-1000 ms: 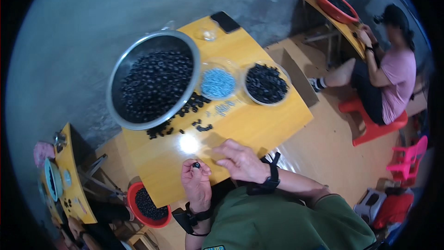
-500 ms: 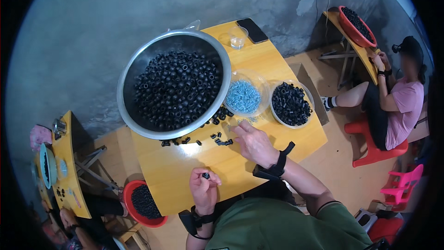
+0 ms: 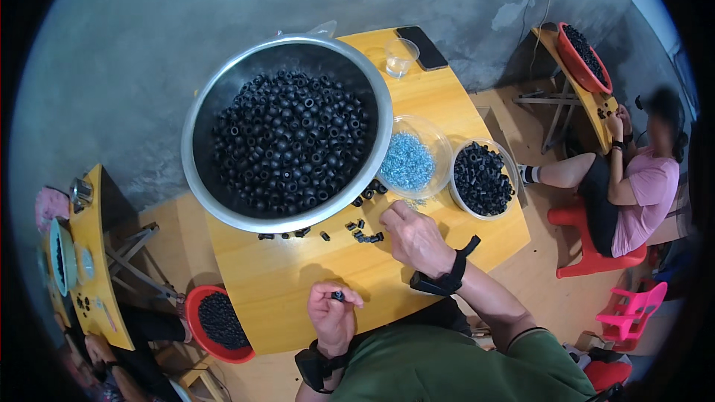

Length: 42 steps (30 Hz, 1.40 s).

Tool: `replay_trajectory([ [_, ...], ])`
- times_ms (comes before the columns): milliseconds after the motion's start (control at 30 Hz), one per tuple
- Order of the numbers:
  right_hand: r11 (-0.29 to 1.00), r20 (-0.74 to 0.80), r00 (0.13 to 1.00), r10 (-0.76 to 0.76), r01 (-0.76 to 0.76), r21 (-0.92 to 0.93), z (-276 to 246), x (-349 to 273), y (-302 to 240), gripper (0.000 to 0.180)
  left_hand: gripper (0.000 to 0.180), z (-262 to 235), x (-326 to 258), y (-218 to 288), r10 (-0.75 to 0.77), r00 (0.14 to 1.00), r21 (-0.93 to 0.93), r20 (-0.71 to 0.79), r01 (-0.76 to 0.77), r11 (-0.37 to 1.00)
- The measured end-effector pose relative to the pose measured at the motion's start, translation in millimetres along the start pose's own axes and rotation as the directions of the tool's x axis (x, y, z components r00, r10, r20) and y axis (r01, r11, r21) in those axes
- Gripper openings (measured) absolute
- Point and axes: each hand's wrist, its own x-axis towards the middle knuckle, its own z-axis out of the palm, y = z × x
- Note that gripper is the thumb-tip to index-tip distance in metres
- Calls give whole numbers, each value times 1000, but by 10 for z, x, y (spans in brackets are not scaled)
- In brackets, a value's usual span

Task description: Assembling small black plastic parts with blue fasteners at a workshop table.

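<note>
My left hand [image 3: 333, 320] is held over the table's near edge, its fingers closed round a small black cylindrical piece [image 3: 338, 295] with its end facing up. Farther right, my right hand [image 3: 421, 240] reaches low over the tabletop with fingertips pressed together; whatever they pinch is hidden. Beside those fingertips lie a few loose tiny bluish pieces [image 3: 418, 203] and a row of small black pieces [image 3: 368, 237]. A clear round tub of tiny light-blue pieces [image 3: 408, 161] stands beyond my right hand. To its right is a tub of short black pieces [image 3: 482, 179].
A large metal basin [image 3: 195, 171] heaped with black rings covers the table's far left. A clear cup [image 3: 398, 63] and a dark phone [image 3: 422, 48] lie at the back. A red basin [image 3: 195, 327] sits below left. Co-workers sit at tables on both sides.
The whole view has shifted slightly. My right fingertips have drawn a little left, away from the loose bluish pieces. My left hand keeps its hold on the black piece.
</note>
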Motion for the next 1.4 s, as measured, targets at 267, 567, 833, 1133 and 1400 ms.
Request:
replay_trajectory([
  [267,989,-104,990,99,-86,120,10,-88,-9,23,26,-2,-8,2,5,1000,-6,-10,-5,1000],
  [567,996,-106,991,78,-74,39,13,-161,-15,22,27,-4,-20,10,2,1000,0,-2,-2,1000],
  [833,999,-118,993,26,-22,41,3,-178,18,18,22,-22,-1,4,7,1000,-2,28,-7,1000],
  [1133,996,-42,996,-84,82,-46,19,-155,-172,26,20,-20,-33,-49,147,989,82,13,-148,986],
  [1400,998,-27,1000,-11,9,-54,55,-239,-172,25,18,-15,-20,-49,152,988,81,35,-154,985],
])
